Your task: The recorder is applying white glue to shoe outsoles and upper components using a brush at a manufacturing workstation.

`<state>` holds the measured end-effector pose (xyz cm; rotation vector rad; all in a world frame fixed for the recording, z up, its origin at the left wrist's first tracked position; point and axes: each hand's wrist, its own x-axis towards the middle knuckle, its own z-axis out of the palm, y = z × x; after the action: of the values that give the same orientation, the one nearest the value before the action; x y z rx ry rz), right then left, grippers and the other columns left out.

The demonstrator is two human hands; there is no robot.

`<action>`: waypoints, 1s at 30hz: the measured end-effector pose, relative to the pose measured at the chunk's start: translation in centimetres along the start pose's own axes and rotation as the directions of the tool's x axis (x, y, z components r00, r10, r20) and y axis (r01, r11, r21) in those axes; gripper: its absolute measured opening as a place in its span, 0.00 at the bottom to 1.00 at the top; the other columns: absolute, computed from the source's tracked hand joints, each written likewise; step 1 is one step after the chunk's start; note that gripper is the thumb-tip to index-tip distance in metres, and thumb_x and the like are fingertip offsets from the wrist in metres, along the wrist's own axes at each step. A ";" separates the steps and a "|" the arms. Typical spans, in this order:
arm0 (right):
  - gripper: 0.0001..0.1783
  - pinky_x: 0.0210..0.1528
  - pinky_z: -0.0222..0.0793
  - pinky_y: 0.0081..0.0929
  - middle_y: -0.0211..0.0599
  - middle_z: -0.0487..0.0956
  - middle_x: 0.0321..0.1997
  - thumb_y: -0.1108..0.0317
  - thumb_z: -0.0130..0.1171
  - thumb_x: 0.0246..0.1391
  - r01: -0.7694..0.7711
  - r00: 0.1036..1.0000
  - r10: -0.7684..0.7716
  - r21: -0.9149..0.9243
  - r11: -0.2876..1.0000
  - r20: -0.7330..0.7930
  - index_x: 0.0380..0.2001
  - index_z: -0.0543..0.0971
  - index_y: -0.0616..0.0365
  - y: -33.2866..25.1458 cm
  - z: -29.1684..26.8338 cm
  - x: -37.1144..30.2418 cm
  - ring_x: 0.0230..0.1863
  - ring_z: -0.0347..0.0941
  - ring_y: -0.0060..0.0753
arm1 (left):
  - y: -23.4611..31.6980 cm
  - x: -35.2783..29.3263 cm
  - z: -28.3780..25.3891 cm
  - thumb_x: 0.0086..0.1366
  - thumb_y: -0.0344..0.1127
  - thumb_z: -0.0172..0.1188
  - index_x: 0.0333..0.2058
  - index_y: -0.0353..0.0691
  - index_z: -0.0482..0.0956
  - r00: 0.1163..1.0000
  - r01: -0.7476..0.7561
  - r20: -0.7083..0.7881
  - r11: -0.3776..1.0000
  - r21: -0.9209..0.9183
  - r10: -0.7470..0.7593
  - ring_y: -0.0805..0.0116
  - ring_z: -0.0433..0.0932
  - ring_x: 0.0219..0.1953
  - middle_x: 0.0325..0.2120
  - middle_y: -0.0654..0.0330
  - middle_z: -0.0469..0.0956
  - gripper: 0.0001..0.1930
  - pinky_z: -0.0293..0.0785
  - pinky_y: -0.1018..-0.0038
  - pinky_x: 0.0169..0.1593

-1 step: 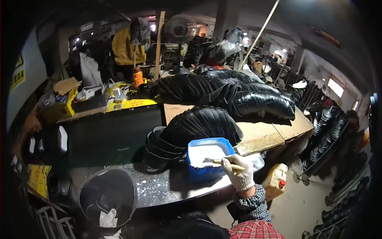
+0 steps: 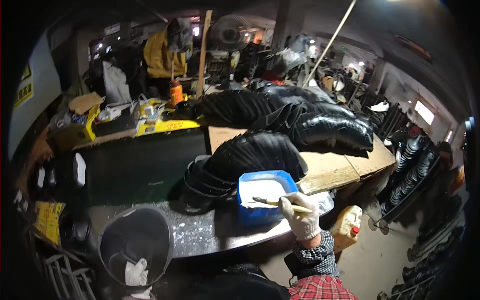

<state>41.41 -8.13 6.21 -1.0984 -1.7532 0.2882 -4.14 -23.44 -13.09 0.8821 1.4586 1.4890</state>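
Just ahead of the left thumb, filling the lower left of my feed, is the curved black piece (image 2: 140, 227), arched round like a wide open hoop, far edge away from the fingers. Left hand (image 2: 136, 273), white glove: thumb lies inside the near edge, rest of the glove passes below it, so I read it as pinched on that edge; most finger ends hidden, can't tell how tight. My guess on handling: light, bendy but springy, smooth enough to slide in a knit glove. I'd hold it at the near edge, thumb in, fingers under, and not squash the curve. Further right of those fingers, well apart, a stack of curved black pieces (image 2: 255, 157) sits on the bench. Right of that stack's near end, just under the brush tip, is the blue tub (image 2: 259, 217) of white paste (image 2: 262, 188). The brush (image 2: 272, 203) points left out of the right hand (image 2: 302, 217), also gloved, fingers closed together round its handle. Brush looks light and stiff in the handle; mid-handle grip seems right, though wet paste could make it slick. Right of the right wrist: cream jug (image 2: 345, 230), red cap, apart from the fingers.
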 end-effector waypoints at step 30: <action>0.13 0.32 0.71 0.18 0.37 0.81 0.33 0.67 0.54 0.60 -0.195 0.939 -0.022 0.586 0.786 0.343 0.40 0.79 0.68 -7.3 22.9 1.4 0.28 0.74 0.21 | 3.1 1.3 2.4 0.63 0.19 0.49 0.60 0.33 0.63 0.975 -0.217 -0.098 0.740 -0.637 0.202 0.62 0.72 0.55 0.57 0.54 0.69 0.25 0.67 0.68 0.60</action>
<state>18.19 -4.64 1.05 -0.6661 -1.7017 1.0839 -2.74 -21.12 -9.98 0.6000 0.7559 2.0006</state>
